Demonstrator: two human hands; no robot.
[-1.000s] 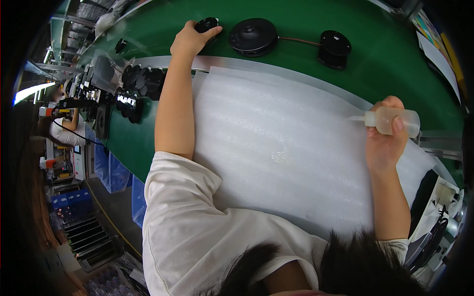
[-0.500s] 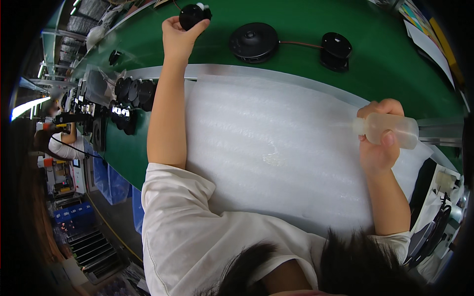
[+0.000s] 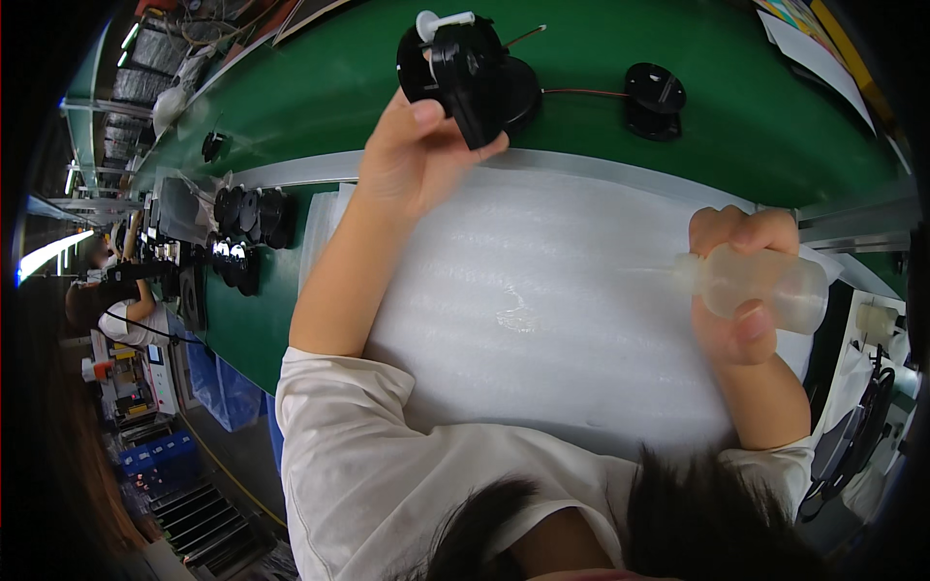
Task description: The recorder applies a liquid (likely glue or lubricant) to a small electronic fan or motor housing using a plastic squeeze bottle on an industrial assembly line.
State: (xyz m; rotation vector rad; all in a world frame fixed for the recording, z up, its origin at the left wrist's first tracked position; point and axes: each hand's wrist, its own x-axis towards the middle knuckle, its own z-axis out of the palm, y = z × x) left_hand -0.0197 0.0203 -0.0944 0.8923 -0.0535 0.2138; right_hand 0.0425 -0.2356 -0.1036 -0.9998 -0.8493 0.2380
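Note:
My left hand [image 3: 412, 155] is closed around a black round housing with a white shaft [image 3: 472, 82], raised over the far side of the bench. Partly hidden behind it sits a round black domed unit [image 3: 524, 92]. A thin red wire runs from that unit to a smaller black spool-like part [image 3: 655, 102]. My right hand [image 3: 731, 334] grips a translucent squeeze bottle [image 3: 765, 288], tipped on its side with its thin nozzle pointing left. Beneath both arms lies a white foam sheet [image 3: 591, 358], bearing a shiny wet-looking patch near its middle.
The green bench [image 3: 581, 34] runs along the far side. Several black round parts [image 3: 254, 218] cluster at the left, with one small black piece [image 3: 213, 145] farther off. Papers [image 3: 809, 53] lie at the far right. A person [image 3: 136, 315] works at the distant left.
My left hand has come right and closer with the black housing, which now covers part of the domed unit. My right hand has lowered slightly with the bottle.

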